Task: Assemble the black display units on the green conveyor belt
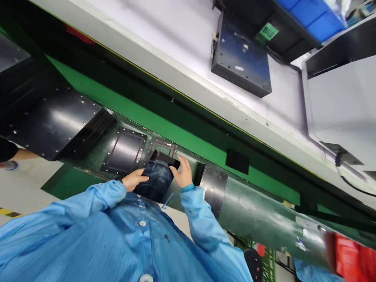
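My left hand (135,179) rests on the left side of a crumpled dark blue fabric bundle (155,182), its fingers lying across the cloth. A flat black slab (164,159) sticks out from the far end of the bundle. My right hand (182,171) grips the slab's right edge with spread fingers, and a teal band (188,188) circles that wrist. Both hands are held out over a green panel (182,176) fitted with riveted black plates. Part of the slab is hidden by the bundle, and what it is exactly cannot be made out.
Blue sleeves fill the lower foreground. A white bench edge (188,82) runs beyond the green structure, holding a black box (241,58). Blue bins (311,15), a grey machine (340,98) and a red item (349,258) stand around. A co-worker's leg (20,154) shows at left.
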{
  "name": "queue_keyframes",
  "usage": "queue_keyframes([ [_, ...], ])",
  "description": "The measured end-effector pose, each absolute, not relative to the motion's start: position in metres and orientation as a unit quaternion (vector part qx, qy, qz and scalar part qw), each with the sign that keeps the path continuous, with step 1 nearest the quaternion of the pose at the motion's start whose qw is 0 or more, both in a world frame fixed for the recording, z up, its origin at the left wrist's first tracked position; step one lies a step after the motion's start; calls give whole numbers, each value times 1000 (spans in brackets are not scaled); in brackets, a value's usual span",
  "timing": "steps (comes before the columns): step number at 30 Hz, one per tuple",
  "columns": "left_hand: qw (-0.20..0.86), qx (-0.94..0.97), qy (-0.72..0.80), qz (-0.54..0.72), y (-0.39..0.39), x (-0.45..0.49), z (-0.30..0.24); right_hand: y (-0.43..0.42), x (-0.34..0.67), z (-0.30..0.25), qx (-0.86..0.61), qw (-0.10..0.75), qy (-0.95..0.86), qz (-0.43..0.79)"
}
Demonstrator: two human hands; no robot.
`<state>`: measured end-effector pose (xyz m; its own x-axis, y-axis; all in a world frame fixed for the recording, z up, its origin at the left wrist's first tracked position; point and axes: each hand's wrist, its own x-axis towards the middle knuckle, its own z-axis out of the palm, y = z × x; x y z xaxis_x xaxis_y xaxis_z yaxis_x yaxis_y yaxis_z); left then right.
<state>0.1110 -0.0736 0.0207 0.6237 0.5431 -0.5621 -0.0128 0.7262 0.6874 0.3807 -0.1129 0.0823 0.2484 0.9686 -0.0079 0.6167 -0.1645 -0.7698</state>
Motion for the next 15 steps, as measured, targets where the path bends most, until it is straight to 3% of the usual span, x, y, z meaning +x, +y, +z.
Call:
queue_keyframes([
  [2, 835, 295, 432, 169, -58, 126, 11, -119, 372, 60, -699, 288, -609, 239],
  [8, 810, 254, 515, 119, -14, 162, -11, -139, 349, 16, -631, 40, -705, 323],
  [15, 707, 397, 577, 98, -19, 172, -16, -136, 356, -2, -642, 21, -703, 306],
])
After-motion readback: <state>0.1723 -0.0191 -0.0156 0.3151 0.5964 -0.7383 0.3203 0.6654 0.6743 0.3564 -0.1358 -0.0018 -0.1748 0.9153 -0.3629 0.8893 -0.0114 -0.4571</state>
